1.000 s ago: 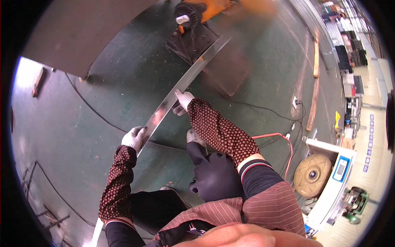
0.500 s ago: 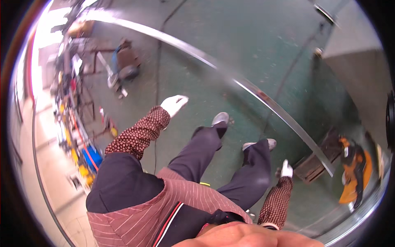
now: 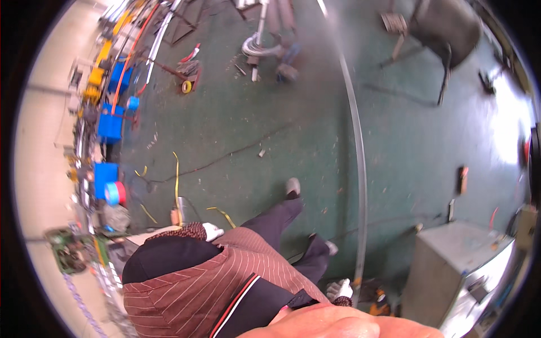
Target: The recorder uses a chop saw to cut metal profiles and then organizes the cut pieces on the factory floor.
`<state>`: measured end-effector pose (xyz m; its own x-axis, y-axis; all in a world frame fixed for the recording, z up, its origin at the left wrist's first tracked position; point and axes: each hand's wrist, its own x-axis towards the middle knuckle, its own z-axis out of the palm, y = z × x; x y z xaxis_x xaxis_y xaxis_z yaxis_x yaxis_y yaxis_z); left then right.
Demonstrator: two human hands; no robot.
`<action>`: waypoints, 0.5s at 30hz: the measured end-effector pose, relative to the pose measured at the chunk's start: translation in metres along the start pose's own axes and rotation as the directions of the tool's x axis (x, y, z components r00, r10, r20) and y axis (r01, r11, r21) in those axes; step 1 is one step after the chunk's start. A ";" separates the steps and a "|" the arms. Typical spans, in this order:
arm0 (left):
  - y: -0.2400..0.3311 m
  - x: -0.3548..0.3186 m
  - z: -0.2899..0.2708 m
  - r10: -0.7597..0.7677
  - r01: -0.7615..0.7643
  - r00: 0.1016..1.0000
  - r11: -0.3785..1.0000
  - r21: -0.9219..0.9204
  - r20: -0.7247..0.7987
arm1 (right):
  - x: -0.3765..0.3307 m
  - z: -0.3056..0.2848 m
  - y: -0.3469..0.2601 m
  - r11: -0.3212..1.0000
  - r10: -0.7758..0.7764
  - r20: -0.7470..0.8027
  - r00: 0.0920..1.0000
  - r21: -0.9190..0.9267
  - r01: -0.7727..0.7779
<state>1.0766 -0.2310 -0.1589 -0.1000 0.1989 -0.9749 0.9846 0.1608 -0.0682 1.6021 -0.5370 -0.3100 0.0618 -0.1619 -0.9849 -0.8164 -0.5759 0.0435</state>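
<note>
**Carrying a long metal strip across a workshop floor**

Gripping the near end of a long metal strip (image 3: 360, 186), the person's gloved right hand (image 3: 340, 289) was closed around it low at the right side of the body, while the gloved left hand (image 3: 212, 231) hung free beside the hip, touching nothing; whether its fingers were curled or loose could not be told. The strip ran from that hand straight ahead over the green floor (image 3: 253, 129), its far end passing out of view at the top of the picture.

A single grip at one end would leave such a thin length free to sag and whip, so the carry looked best done slowly, with the free hand brought onto the strip further along and turns made wide.

Just to the right of the gripping hand stood a grey metal cabinet (image 3: 451, 265), its corner close to the strip. Ahead of the feet lay yellow straps (image 3: 176, 180) and a thin dark cable (image 3: 236, 153), both trip risks. Beyond them the floor opened out, with most free room down the middle. Blue bins (image 3: 109, 124) lined the left wall, pipes (image 3: 260, 34) lay at the far end, and a dark stand (image 3: 445, 28) stood at the far right, near the strip's line.
</note>
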 end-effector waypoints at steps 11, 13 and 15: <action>-0.049 0.075 -0.012 -0.023 -0.158 0.981 0.498 -0.853 -0.195 | -0.090 0.239 -0.213 0.742 -0.435 0.171 0.884 -0.489 0.459; -0.047 0.071 -0.019 -0.119 -0.197 0.974 -0.010 -0.980 -0.194 | -0.111 0.319 -0.223 0.650 -0.457 0.321 0.829 -0.516 0.558; -0.056 0.080 -0.017 -0.146 -0.243 0.963 -0.100 -0.965 -0.227 | -0.149 0.401 -0.224 0.506 -0.451 0.410 0.793 -0.614 0.606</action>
<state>1.0107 -0.2075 -0.2291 -0.2726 0.3875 -0.8807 -0.2124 0.8685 0.4479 1.5455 -0.0623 -0.2406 0.1819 0.4599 -0.8691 -0.0231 -0.8816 -0.4714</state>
